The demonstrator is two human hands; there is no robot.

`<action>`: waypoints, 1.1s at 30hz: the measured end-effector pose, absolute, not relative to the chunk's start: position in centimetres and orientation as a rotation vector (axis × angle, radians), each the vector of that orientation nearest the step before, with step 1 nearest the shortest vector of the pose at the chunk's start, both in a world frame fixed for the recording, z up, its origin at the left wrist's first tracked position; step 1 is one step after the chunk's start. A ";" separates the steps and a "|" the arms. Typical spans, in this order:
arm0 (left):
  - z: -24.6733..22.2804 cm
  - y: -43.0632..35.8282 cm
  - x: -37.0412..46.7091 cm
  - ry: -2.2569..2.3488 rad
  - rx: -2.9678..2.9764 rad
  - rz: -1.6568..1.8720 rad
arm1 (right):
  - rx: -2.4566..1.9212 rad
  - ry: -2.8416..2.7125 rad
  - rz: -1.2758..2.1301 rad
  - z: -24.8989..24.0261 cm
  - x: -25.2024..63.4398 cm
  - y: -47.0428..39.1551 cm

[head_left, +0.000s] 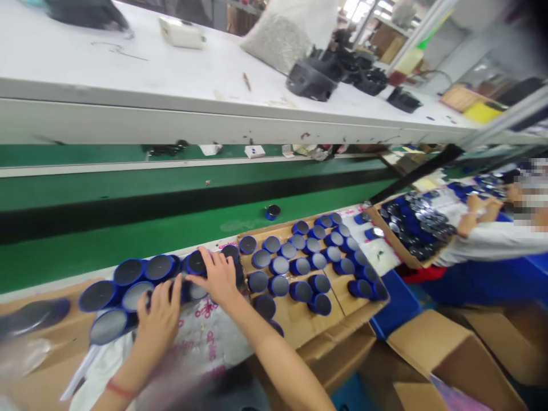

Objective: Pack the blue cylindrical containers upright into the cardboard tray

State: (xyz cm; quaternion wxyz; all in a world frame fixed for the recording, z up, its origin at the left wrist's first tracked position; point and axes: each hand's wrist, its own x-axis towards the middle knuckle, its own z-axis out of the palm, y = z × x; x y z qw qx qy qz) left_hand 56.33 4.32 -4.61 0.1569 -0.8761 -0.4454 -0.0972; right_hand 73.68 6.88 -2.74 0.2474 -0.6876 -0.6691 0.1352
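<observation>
A long white workbench (128,74) runs across the top of the view, and under it lies a green conveyor belt (128,191) with one blue cap (273,212) sitting alone on it. On the near side a flat sheet of cardboard (308,319) carries rows of blue round caps (299,266), standing close together with their open faces up. To its left, a printed plastic bag (205,337) is spread out, and a smaller bunch of the same caps (128,273) lies along its far edge.

The person's left hand (159,317) is flat on this bunch, fingers stretched forward over two or three caps near the middle; it presses on them rather than closing round any. The right hand (219,277) lies just beside it, fingers spread wide over the caps at the right end of the bunch, next to the cardboard's edge. The two hands are almost touching.

Further right a co-worker's hands (475,212) are busy over another carton of dark caps (417,225). Black moulded parts (312,77) sit on the bench above.
</observation>
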 end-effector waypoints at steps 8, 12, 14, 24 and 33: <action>-1.4 0.8 64.4 -1.068 -2.892 -0.845 | -2.285 -0.830 0.086 -1.7 86.4 -9.9; -2.5 -4.5 73.2 -0.622 -3.320 -0.642 | -2.470 -0.455 -0.046 -4.0 97.0 -14.5; -4.3 -6.2 77.1 -0.423 -3.386 -0.508 | -2.528 -0.470 -0.003 -5.5 100.7 -14.5; -4.5 -5.6 74.8 -0.447 -3.276 -0.527 | -2.412 -0.732 -0.201 -5.8 99.2 -11.6; -3.6 -2.4 55.7 -1.326 -2.693 -0.722 | -1.882 -1.872 0.288 -4.0 77.4 -3.6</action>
